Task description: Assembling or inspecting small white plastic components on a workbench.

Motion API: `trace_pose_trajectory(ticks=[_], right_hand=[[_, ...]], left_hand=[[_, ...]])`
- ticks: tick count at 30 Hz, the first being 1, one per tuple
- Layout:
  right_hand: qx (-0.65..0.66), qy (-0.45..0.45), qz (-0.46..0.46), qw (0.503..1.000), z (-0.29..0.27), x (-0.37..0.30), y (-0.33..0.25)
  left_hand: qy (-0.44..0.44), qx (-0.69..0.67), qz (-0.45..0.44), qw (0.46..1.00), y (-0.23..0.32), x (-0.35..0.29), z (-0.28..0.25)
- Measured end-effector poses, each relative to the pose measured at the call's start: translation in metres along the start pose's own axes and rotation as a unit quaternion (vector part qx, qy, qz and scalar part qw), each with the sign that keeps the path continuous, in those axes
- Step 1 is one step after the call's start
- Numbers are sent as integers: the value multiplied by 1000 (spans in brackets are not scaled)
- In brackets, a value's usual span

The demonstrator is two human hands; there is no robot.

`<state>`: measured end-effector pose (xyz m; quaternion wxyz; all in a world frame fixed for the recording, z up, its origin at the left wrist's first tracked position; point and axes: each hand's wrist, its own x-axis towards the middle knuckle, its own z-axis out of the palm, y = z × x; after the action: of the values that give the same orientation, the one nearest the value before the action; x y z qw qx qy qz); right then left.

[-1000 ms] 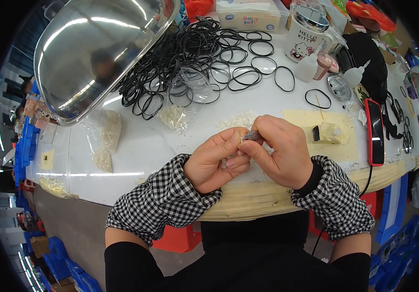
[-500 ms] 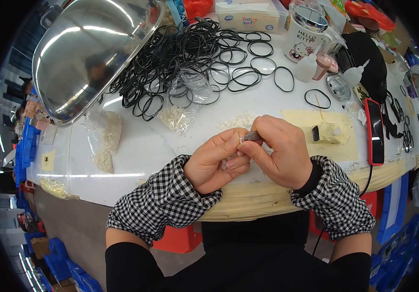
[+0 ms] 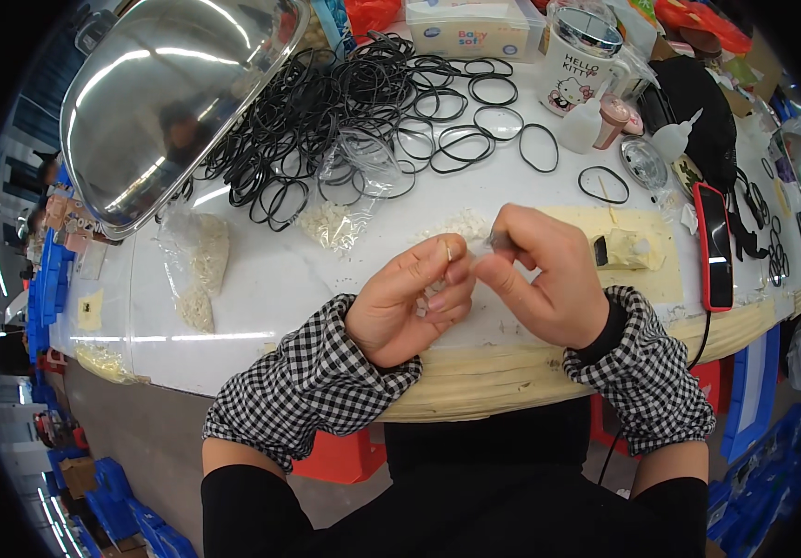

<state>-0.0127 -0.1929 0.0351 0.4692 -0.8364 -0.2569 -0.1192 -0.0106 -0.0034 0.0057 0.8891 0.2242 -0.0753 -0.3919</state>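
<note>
Over the table's near edge, my left hand pinches a small pale piece between thumb and forefinger, its other fingers curled in. Just to the right, my right hand closes on a short grey tool, mostly hidden by the fingers; its kind is unclear. A narrow gap lies between the hands. Beyond them small white pieces are scattered on the white tabletop. A clear bag of white pieces lies open to the left, and a fuller bag farther left. Checked sleeves cover both wrists.
Black rings are heaped beyond the hands, beside a large shiny metal bowl. At right are a yellow sheet with a yellow-wrapped block, and a red-edged phone with a cable. A mug and squeeze bottles stand behind.
My hands have moved apart. The right hand has drawn the grey tool back from the small piece, which stays in my left fingers.
</note>
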Motion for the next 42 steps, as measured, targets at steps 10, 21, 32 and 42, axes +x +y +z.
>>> trace_pose_trajectory(ticks=[10, 21, 32, 42], right_hand=[[-148, -88, 54, 983, -23, -2, 10], [-221, -191, 59, 955, -19, -4, 16], [47, 12, 31, 998, -2, -2, 1], [128, 52, 24, 990, 12, -7, 2]], left_hand=[[208, -33, 50, 976, 4, 5, 4], [126, -67, 41, 989, 5, 2, -11], [91, 110, 7, 990, -2, 4, -6], [91, 59, -14, 994, -2, 1, -4]])
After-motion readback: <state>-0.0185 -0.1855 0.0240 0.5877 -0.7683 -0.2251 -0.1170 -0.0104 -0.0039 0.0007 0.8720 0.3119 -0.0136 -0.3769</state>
